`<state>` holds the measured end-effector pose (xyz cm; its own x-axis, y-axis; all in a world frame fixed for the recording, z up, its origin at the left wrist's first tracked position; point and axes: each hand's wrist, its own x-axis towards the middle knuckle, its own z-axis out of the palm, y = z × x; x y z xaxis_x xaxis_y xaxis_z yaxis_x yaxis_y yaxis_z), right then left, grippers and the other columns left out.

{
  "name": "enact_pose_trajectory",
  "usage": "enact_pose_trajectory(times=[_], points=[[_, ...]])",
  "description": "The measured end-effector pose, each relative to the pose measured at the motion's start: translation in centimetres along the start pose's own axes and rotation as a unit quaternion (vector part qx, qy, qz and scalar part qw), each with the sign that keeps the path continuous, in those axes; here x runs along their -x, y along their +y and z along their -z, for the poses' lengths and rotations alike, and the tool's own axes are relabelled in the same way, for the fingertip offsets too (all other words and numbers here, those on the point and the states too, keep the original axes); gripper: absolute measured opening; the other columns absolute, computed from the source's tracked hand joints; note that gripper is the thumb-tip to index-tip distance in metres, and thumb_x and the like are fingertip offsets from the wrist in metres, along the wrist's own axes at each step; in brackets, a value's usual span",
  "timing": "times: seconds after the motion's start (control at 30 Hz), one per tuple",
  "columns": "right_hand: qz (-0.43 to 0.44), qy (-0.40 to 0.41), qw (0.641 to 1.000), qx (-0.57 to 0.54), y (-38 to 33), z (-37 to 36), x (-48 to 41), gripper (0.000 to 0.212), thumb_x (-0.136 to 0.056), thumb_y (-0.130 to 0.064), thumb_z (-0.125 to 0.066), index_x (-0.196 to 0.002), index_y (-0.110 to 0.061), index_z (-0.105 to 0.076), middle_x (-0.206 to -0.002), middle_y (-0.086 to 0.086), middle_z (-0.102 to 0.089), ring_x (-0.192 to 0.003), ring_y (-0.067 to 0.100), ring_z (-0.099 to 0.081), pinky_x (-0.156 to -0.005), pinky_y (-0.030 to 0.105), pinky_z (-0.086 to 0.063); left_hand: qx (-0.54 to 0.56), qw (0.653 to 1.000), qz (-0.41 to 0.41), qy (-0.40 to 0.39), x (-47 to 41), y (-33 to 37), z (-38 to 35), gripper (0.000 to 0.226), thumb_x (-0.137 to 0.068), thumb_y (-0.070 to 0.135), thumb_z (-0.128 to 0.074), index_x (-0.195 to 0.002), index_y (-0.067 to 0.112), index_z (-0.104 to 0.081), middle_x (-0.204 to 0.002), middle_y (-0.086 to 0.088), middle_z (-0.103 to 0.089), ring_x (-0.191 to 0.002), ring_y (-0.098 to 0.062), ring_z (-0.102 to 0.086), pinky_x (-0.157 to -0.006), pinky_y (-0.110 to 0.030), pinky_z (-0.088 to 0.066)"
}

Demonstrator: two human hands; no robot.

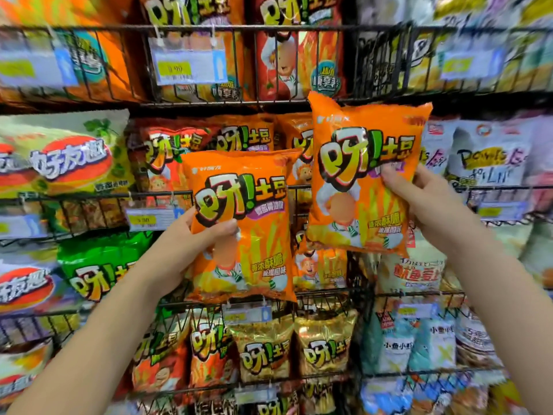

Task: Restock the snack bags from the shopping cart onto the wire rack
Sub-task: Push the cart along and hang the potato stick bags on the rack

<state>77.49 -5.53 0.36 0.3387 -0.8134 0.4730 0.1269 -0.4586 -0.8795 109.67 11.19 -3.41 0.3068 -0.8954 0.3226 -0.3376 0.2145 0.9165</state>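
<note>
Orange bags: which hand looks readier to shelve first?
Probably the right hand: its orange bag sits higher, beside the matching bags on the wire rack; the left hand holds the other bag lower.

Left bag [254, 250] and right bag [359, 145] read "呀!土豆"; price tag [174, 68] reads "9.90".

Upper price tag [174, 68]: yellow slip in a clear sleeve, hung before the top row; digits blurred.
Lower price tag [145, 220]: same kind, at mid-left.
Red bag [287, 55]: stood upright in the top row, with a cartoon chef on its front.
Green bag [98, 271]: sat below the lower price tag.
Gold bags [263, 351]: two side by side, low centre.
Teal-and-white bags [398, 348]: stood right of the gold bags.
White bags [490, 163]: blurred, at mid-right.
</note>
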Motion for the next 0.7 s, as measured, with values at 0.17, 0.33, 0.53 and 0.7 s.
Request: enact_pose_trajectory(times=[0.17,0.33,0.53,0.7], points=[[0.076,0.003,0.997,0.009,-4.3,0.2,-3.1,0.042,-0.083,-0.047,-0.071,-0.119,-0.025,-0.065,-0.111,-0.005,-0.078,-0.103,0.015,-0.074,-0.082,0.033,-0.060,0.001,1.000,-0.012,-0.001,-0.3,1.0,0.1,0.070,-0.049,0.075,-0.083,-0.093,0.023,-0.066,-0.083,0.012,-0.073,-0.065,0.000,-0.062,-0.058,-0.019,-0.043],[0.129,0.003,0.991,0.015,-5.6,-0.2,-5.8,0.053,-0.082,-0.049,-0.074,-0.128,-0.023,-0.062,-0.125,0.001,-0.073,-0.115,0.021,-0.070,-0.099,0.045,-0.056,0.005,1.000,-0.018,0.018,-0.5,1.3,0.3,0.088,-0.037,0.086,-0.082,-0.095,0.021,-0.067,-0.085,0.011,-0.073,-0.061,-0.001,-0.060,-0.060,-0.023,-0.041],[0.149,-0.001,0.989,0.016,-5.1,-1.2,-7.2,0.036,-0.088,-0.044,-0.068,-0.121,-0.032,-0.060,-0.120,-0.009,-0.073,-0.114,0.013,-0.070,-0.098,0.037,-0.057,0.007,1.000,-0.010,0.022,-0.5,1.3,0.7,0.087,-0.038,0.086,-0.082,-0.097,0.023,-0.067,-0.089,0.009,-0.074,-0.065,-0.002,-0.062,-0.064,-0.028,-0.040],[0.189,0.008,0.982,0.014,-4.7,-1.6,-8.0,0.046,-0.090,-0.038,-0.066,-0.132,-0.024,-0.053,-0.122,-0.008,-0.071,-0.114,0.013,-0.070,-0.087,0.027,-0.058,0.012,0.999,0.001,0.034,-0.6,1.1,1.1,0.090,-0.039,0.084,-0.084,-0.102,0.023,-0.067,-0.096,0.004,-0.074,-0.078,-0.011,-0.064,-0.061,-0.026,-0.043]])
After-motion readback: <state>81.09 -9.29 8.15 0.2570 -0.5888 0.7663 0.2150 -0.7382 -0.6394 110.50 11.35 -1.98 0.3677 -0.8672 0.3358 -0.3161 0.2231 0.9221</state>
